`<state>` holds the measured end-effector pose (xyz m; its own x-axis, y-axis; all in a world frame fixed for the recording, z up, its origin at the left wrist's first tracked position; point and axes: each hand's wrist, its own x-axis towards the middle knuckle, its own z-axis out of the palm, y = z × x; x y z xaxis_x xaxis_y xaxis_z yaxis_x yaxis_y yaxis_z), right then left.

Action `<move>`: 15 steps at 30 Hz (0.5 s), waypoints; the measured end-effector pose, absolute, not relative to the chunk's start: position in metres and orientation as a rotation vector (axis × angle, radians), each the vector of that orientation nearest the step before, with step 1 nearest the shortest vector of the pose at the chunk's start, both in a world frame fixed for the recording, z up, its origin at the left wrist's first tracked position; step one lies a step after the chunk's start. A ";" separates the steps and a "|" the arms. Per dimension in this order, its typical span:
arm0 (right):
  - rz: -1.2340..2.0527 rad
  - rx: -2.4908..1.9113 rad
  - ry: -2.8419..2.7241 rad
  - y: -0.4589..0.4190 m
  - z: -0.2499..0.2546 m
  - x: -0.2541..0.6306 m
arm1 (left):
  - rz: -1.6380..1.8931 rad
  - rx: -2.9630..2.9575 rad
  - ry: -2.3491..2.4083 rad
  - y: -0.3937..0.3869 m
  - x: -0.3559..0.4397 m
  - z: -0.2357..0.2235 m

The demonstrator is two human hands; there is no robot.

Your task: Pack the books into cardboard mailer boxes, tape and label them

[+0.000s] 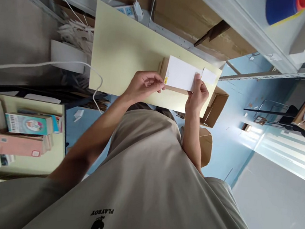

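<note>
A white paper sheet (181, 73) with small print and a yellow mark at its left end lies over a brown cardboard piece (163, 68) on the pale yellow tabletop (121, 48). My right hand (198, 92) grips the sheet near its right end, thumb on top and fingers below. By the sheet's lower left corner is my left hand (147, 85), its thumb and fingertips drawn together in a pinch. Whether anything is between those fingertips is hidden. A smaller white slip (209, 77) shows just past the right thumb.
Behind the table is a power strip (128, 11) with white cables. An open cardboard box (216, 107) stands below the right end. Books (27, 124) fill a surface at lower left. A metal shelf (250, 26) with a blue bottle (281, 9) overhangs the upper right.
</note>
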<state>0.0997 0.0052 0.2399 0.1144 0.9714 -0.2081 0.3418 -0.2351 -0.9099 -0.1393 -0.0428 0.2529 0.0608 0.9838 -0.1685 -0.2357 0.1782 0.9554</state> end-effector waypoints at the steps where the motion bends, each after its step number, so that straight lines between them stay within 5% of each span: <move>1: 1.117 -1.722 -1.333 0.004 0.239 0.094 | 1.162 0.931 1.082 -0.043 -0.144 0.252; 15: 1.115 -1.543 -1.917 -0.038 0.318 0.006 | 1.031 1.250 1.222 -0.051 -0.205 0.262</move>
<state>0.0058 -0.0379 0.3183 -0.2832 0.9478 -0.1466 0.5960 0.0541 -0.8012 -0.2052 -0.0514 0.2619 0.1045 0.9906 -0.0883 0.0799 0.0802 0.9936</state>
